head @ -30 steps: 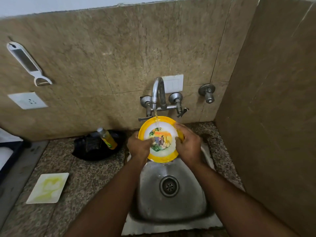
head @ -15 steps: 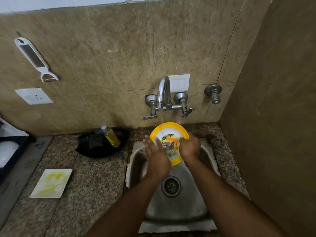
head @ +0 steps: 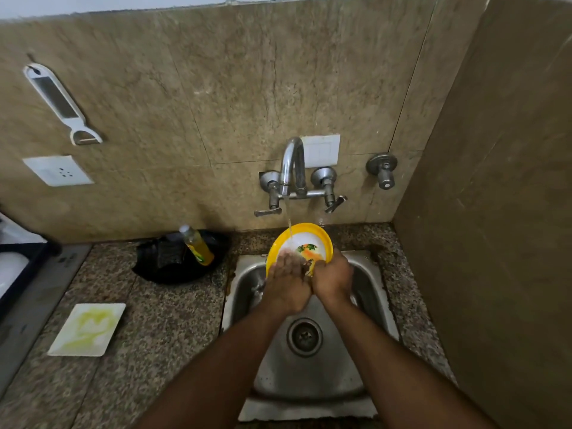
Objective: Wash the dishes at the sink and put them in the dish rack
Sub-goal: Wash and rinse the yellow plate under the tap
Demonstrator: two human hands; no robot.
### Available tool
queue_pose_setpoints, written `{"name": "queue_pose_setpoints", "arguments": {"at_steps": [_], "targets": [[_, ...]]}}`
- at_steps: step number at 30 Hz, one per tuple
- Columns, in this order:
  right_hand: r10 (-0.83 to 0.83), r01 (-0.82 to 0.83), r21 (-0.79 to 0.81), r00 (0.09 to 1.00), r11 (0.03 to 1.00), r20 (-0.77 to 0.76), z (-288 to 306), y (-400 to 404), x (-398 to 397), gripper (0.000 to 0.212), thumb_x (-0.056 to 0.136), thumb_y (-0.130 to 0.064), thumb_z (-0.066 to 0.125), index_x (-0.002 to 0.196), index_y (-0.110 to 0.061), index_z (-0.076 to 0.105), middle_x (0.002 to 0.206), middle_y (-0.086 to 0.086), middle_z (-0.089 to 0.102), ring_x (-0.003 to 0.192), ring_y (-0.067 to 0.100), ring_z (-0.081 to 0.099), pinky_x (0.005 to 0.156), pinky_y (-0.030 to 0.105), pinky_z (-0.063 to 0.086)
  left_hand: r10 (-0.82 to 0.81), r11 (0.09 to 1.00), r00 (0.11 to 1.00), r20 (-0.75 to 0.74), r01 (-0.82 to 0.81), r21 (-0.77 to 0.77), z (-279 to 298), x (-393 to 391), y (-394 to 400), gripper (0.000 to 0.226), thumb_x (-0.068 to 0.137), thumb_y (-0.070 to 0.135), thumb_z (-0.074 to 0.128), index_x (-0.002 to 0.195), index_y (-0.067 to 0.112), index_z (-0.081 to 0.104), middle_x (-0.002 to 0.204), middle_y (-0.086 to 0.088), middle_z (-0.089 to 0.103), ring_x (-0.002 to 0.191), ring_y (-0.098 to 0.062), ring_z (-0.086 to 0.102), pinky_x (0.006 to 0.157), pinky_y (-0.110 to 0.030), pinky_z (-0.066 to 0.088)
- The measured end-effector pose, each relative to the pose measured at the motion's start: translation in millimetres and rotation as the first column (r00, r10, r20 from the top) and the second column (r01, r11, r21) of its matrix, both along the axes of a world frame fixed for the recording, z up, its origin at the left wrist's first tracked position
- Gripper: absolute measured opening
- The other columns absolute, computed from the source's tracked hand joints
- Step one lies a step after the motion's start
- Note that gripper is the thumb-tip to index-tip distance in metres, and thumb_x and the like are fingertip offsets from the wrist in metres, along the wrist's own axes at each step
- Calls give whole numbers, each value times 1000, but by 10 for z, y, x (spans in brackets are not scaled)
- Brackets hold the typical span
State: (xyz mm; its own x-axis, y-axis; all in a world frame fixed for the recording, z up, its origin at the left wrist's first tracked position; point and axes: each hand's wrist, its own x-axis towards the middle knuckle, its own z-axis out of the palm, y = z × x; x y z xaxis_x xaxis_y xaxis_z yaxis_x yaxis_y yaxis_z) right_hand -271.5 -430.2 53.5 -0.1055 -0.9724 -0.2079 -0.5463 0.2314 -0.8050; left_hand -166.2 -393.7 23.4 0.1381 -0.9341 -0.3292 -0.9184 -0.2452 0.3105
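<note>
Two hands, left (head: 289, 281) and right (head: 331, 275), one yellow-rimmed plate (head: 305, 239), one sink (head: 368, 292), one faucet (head: 292, 165), one soap bottle (head: 198, 246), one square white plate (head: 88, 329), one wall-hung peeler (head: 60, 102).

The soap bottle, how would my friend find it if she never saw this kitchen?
Start at the steel sink and look left along the speckled counter to the black tray against the wall. The soap bottle lies tilted on it. It is the only see-through bottle there, filled with yellow liquid, unlike the flat white plate nearer the front.
</note>
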Motion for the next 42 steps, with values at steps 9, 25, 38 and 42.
{"name": "queue_pose_setpoints", "arguments": {"at_steps": [9, 25, 38, 42], "targets": [[-55, 15, 188, 976, 982, 210, -193, -105, 31, 20, 93, -34, 63, 92, -16, 72, 104, 17, 76, 93, 39, 71, 79, 55, 61, -316, 947, 902, -294, 316, -49, 96, 282, 26, 64, 102, 42, 32, 160, 15, 35, 171, 0, 16, 158, -13, 7, 129, -29, 0], [19, -29, 63, 987, 998, 158, -319, 7, 353, 42, 107, -39, 47, 110, -6, 73, 113, 22, 71, 109, 40, 65, 91, 37, 49, -10, 982, 994, 111, -11, 188, -44, 284, 92, 72, 110, 47, 22, 161, 14, -17, 157, -8, -39, 154, -25, -28, 128, -48, -9], [-54, 99, -241, 981, 965, 186, -280, -389, -45, 43, 104, -46, 49, 112, -12, 75, 102, 16, 75, 95, 39, 69, 82, 44, 57, -198, 920, 859, -472, -3, -391, -113, 198, 327, 40, 97, 30, 62, 135, 26, 69, 139, 15, 61, 135, -10, 55, 115, -14, 35], [50, 27, -221, 940, 975, 337, -268, -334, -15, 33, 103, -40, 56, 108, -15, 76, 101, 8, 77, 95, 27, 70, 82, 36, 55, -342, 896, 903, -260, 231, -379, -285, 310, 348, 65, 100, 53, 56, 158, 29, 41, 163, 6, 42, 153, -15, 35, 123, -42, 34]]}}
